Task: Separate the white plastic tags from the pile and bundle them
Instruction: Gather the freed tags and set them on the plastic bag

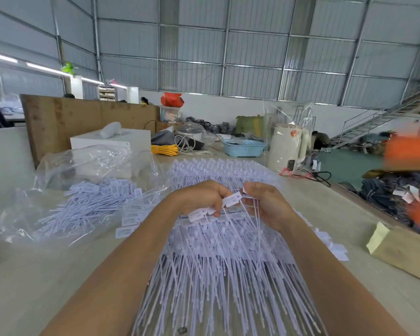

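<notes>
A big pile of white plastic tags (218,263) lies in rows on the pale table, their thin tails fanning toward me. My left hand (201,197) hovers over the middle of the pile with fingers curled round a few tag heads (232,199). My right hand (267,202) is just to the right of it and pinches the same tags, whose tails hang down between both hands. A second heap of tags (87,204) lies to the left on clear plastic bags.
A clear plastic bag (87,163) and a white box (112,144) stand at back left. A blue basket (244,147), a wrapped white kettle (289,146) and yellow cord (164,149) sit behind. A brown envelope (403,251) lies right. A person in orange (412,156) is at the right edge.
</notes>
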A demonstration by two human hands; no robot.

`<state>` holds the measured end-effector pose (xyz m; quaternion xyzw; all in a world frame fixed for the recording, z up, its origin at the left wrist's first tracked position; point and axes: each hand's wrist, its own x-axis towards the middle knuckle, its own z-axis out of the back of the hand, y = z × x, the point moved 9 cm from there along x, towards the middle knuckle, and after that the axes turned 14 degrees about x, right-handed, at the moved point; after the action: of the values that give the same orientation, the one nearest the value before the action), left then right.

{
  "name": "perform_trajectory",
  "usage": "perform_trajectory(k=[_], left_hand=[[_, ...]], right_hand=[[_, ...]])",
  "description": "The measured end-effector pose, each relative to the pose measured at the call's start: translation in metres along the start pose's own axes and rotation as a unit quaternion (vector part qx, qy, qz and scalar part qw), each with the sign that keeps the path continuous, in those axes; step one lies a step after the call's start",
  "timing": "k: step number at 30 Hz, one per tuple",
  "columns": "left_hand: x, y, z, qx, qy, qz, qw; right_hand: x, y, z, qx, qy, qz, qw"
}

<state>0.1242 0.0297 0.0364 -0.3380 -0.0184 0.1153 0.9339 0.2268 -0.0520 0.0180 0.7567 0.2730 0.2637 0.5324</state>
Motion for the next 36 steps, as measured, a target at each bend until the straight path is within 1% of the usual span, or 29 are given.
perform_trajectory(k=[2, 6, 7, 9, 11, 12, 14, 17, 20, 23, 25, 26, 29, 30, 32, 36], left_hand=[[-0.001, 0.000, 0.000, 0.014, 0.002, 0.003, 1.000], [-0.003, 0.001, 0.004, 0.009, -0.010, 0.005, 1.000], [-0.004, 0.000, 0.004, 0.004, -0.008, -0.001, 1.000], [-0.004, -0.002, 0.007, -0.005, -0.013, -0.009, 1.000], [-0.003, 0.000, 0.017, 0.004, -0.055, 0.001, 0.998], [-0.003, 0.001, 0.023, 0.013, -0.077, 0.009, 0.997], [-0.002, 0.002, 0.028, -0.006, -0.098, 0.008, 0.995], [-0.003, 0.001, 0.034, -0.044, -0.132, -0.005, 0.990], [-0.004, 0.000, 0.040, -0.075, -0.169, -0.008, 0.983], [-0.006, 0.007, 0.041, -0.118, -0.180, 0.017, 0.976], [-0.006, 0.014, 0.036, -0.163, -0.160, 0.044, 0.973], [-0.006, 0.018, 0.032, -0.179, -0.146, 0.058, 0.971], [-0.006, 0.025, 0.024, -0.192, -0.121, 0.085, 0.970], [-0.005, 0.025, 0.023, -0.195, -0.121, 0.085, 0.970], [-0.004, 0.023, 0.022, -0.200, -0.121, 0.071, 0.970], [-0.004, 0.012, 0.026, -0.149, -0.132, 0.033, 0.979]], right_hand=[[-0.003, 0.005, -0.008, -0.049, 0.014, 0.034, 0.998], [-0.013, 0.013, -0.034, -0.127, 0.103, 0.097, 0.982], [-0.014, 0.017, -0.036, -0.147, 0.104, 0.121, 0.976], [-0.015, 0.027, -0.034, -0.162, 0.079, 0.165, 0.970], [-0.014, 0.035, -0.028, -0.148, 0.051, 0.192, 0.969], [-0.014, 0.037, -0.026, -0.135, 0.045, 0.197, 0.970], [-0.013, 0.037, -0.025, -0.120, 0.047, 0.194, 0.973], [-0.015, 0.033, -0.030, -0.105, 0.074, 0.178, 0.976], [-0.019, 0.034, -0.034, -0.145, 0.111, 0.177, 0.967], [-0.020, 0.037, -0.036, -0.227, 0.128, 0.193, 0.946], [-0.019, 0.037, -0.038, -0.280, 0.124, 0.201, 0.931], [-0.020, 0.038, -0.040, -0.320, 0.125, 0.220, 0.913], [-0.027, 0.040, -0.052, -0.460, 0.137, 0.316, 0.818], [-0.028, 0.040, -0.053, -0.480, 0.136, 0.333, 0.800], [-0.031, 0.044, -0.051, -0.496, 0.120, 0.346, 0.787], [-0.036, 0.051, -0.052, -0.484, 0.118, 0.362, 0.788]])
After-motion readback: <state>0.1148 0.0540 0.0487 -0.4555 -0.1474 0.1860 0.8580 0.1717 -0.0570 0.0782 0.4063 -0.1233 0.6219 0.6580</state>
